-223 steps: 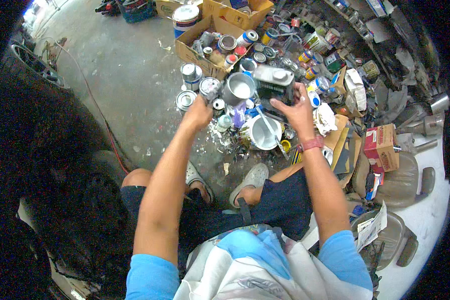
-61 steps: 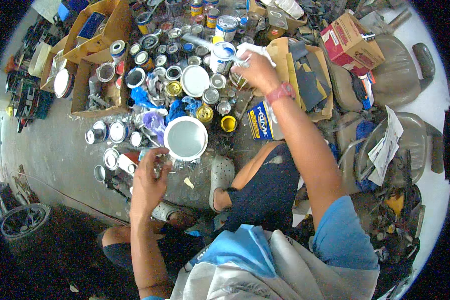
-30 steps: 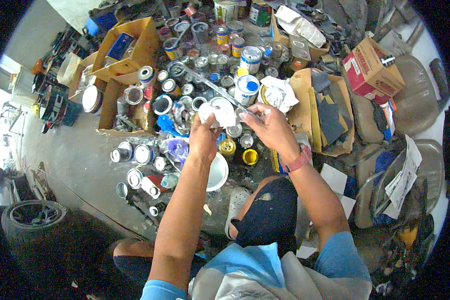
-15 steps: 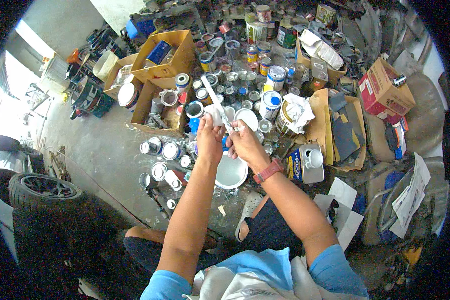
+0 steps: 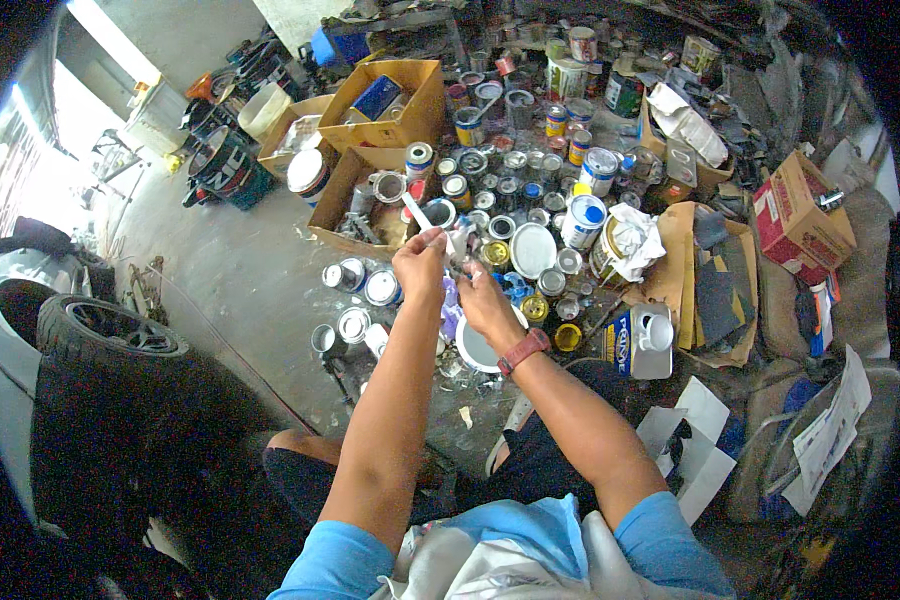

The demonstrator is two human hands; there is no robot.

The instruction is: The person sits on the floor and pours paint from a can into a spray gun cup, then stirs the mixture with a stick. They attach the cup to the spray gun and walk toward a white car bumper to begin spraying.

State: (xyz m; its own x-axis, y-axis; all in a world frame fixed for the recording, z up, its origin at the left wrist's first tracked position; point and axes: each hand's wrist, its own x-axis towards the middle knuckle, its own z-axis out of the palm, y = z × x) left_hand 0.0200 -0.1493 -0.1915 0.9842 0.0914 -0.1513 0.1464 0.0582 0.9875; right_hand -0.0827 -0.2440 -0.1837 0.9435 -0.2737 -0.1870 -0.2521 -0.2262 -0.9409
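Both of my hands are close together above the crowded paint cans. A flat white stick slants from the upper left down toward my right hand, whose fingers are closed on its lower end. My left hand is closed beside the stick, with a pale, crumpled-looking piece at its fingertips; whether that is cloth or paper I cannot tell. Under my right hand a white basin stands on the floor, partly hidden. A purple cloth-like thing shows between my forearms.
Open cardboard boxes stand at the far left of the cans. A white round lid lies among them. To the right are a rectangular tin with a white cup and a box of dark sheets. A car wheel is at left.
The view has shifted, so the surroundings appear farther right. My left hand has come up beside the stick, covering more of it, and the pale piece now shows between the hands.
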